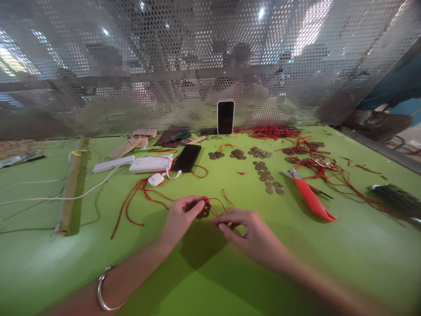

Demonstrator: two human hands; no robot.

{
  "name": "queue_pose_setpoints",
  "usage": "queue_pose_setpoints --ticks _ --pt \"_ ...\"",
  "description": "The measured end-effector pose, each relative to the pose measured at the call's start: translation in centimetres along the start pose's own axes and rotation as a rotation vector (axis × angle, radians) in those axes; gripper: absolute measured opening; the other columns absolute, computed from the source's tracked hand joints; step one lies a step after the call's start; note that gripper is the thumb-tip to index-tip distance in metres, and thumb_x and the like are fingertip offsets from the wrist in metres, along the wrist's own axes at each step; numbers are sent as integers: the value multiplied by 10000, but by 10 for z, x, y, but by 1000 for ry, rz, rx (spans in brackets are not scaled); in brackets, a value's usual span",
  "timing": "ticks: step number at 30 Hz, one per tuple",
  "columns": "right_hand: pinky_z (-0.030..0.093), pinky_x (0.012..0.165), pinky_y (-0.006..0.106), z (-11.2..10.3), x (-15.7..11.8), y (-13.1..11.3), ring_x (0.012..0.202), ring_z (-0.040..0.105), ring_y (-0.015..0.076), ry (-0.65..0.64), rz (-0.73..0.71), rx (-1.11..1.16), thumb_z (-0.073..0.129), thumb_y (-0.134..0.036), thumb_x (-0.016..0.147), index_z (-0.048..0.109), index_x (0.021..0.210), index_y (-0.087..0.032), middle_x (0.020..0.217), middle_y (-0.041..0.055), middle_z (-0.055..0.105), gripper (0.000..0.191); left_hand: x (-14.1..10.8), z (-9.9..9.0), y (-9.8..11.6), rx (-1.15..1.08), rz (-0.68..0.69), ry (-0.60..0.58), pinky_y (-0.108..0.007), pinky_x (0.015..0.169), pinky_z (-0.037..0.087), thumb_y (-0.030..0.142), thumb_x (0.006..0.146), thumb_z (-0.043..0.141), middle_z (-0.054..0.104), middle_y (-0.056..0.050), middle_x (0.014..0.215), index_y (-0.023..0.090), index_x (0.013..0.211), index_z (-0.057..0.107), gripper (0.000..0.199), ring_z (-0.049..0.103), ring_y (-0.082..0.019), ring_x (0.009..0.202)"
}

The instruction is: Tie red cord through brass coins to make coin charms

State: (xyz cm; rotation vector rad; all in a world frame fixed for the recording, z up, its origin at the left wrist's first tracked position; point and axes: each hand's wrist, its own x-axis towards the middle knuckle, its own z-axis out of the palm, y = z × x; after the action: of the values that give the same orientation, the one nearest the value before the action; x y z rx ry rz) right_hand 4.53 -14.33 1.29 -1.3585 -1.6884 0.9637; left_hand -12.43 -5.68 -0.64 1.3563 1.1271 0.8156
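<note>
My left hand (184, 217) pinches a small bunch of dark holed coins (204, 211) tied with red cord (215, 204). The knot sits at the top of the coins, beside my thumb. Just to the right, my right hand (245, 226) has its thumb and fingers brought close together by the cord. A thin strand seems to run to its fingertips, though the grip is too small to make out fully. More red cord (128, 206) trails from behind my left hand across the green table (210, 289).
Loose holed coins (265, 173) lie in groups ahead. Red-handled pliers (311, 197), a black brush (397, 199) and tangled red cords (315, 162) are at right. Power bank (151, 163), black phone (187, 158) and bamboo tube (70, 188) lie left. A phone (226, 117) leans on the perforated metal screen (184, 87).
</note>
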Motion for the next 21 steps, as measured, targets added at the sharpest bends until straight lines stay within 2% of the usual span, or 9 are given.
queue_pose_setpoints --ticks 13,21 --pt "501 638 253 2 -1 3 726 599 131 15 -48 -83 497 -101 822 677 1046 -255 934 12 664 326 0 1 1 41 4 7 -240 657 526 354 692 687 722 -45 755 141 829 701 253 656 -166 687" --pt "501 713 250 5 -2 3 783 620 134 -29 -127 -161 495 -110 822 685 1019 -228 945 15 675 298 -2 1 1 27 21 -43 -243 664 524 388 706 683 709 -45 735 143 797 690 261 642 -160 678"
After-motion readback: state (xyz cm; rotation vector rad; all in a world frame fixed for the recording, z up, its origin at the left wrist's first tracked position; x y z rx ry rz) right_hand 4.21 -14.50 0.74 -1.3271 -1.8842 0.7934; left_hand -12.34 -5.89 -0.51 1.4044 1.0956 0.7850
